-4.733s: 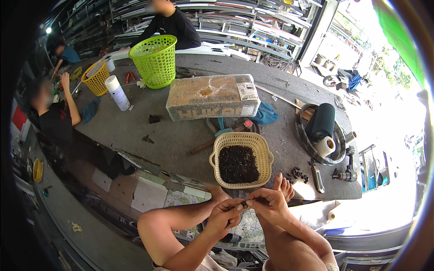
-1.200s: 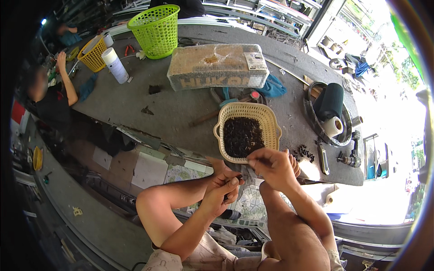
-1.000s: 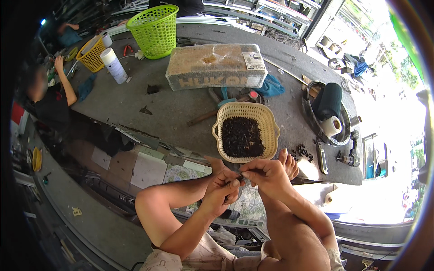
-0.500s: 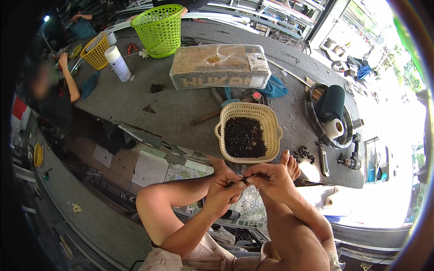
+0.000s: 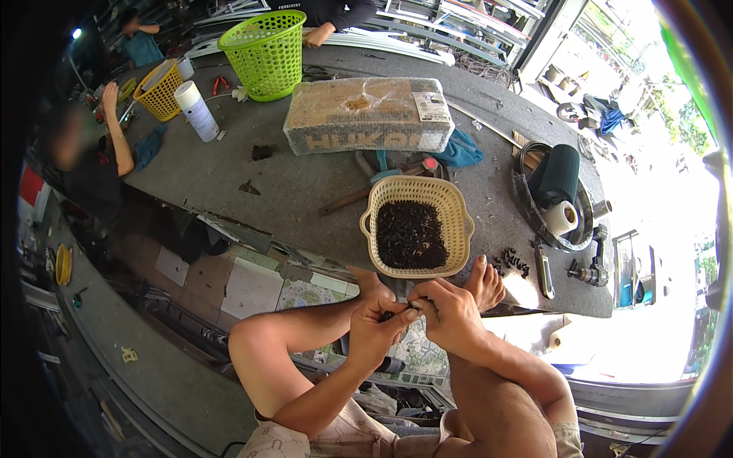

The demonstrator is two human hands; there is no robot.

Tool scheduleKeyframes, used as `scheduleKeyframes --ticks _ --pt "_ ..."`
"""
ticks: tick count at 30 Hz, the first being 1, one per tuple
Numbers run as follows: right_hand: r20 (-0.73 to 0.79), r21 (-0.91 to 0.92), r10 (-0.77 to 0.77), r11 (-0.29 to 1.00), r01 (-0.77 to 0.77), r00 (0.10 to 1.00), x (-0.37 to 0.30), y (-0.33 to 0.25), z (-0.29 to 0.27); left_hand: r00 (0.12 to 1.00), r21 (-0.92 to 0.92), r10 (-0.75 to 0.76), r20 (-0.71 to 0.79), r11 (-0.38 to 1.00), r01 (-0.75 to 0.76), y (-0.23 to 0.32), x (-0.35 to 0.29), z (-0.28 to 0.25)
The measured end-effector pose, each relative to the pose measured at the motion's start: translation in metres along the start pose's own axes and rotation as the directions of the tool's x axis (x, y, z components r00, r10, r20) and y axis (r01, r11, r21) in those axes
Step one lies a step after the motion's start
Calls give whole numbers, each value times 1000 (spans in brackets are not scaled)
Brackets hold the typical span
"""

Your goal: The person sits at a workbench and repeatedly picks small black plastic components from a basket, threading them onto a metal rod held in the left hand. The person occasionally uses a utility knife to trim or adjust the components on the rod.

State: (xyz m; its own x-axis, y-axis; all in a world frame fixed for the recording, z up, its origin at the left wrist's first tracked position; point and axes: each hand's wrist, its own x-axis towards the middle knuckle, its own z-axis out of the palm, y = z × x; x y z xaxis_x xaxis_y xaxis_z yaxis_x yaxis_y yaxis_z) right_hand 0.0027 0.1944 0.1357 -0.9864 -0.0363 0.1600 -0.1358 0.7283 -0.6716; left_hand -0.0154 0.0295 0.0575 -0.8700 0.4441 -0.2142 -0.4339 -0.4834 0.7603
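My left hand [image 5: 376,327] and my right hand [image 5: 446,309] meet above my lap, just in front of the table edge. Between their pinched fingertips is a small dark piece [image 5: 389,314], too small to name and partly covered by the fingers. The left thumb and fingers are closed on it, and the right fingers press together at its other end. Just beyond the hands stands a cream plastic basket [image 5: 469,221], holding a heap of small black pieces [image 5: 412,235]. More small black pieces [image 5: 515,261] lie loose on the table, right of my foot.
Behind the basket lie a hammer [image 5: 343,201] and a wrapped cardboard box [image 5: 366,114]. A green basket [image 5: 267,65] and white spray can [image 5: 197,111] stand farther left. At right are a drill [image 5: 592,269], a utility knife [image 5: 544,273] and rolls [image 5: 563,218]. A person [image 5: 92,160] sits at left.
My right hand has turned, its fingers curling closer over the small dark piece. The left hand has barely moved. Across the table, another person's hand and dark sleeve have come further into view.
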Motion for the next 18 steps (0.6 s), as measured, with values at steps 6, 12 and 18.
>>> scheduleKeyframes --ticks 6,12,18 --pt "8 61 -18 998 18 1000 4 0 -3 999 -19 -35 -23 999 35 3 3 -4" --pt "220 351 213 893 -281 952 18 5 -18 993 -96 -106 46 989 110 10 3 -9" --pt "-71 312 310 909 -274 948 73 31 -18 927 -352 -372 58 861 368 11 11 -21"
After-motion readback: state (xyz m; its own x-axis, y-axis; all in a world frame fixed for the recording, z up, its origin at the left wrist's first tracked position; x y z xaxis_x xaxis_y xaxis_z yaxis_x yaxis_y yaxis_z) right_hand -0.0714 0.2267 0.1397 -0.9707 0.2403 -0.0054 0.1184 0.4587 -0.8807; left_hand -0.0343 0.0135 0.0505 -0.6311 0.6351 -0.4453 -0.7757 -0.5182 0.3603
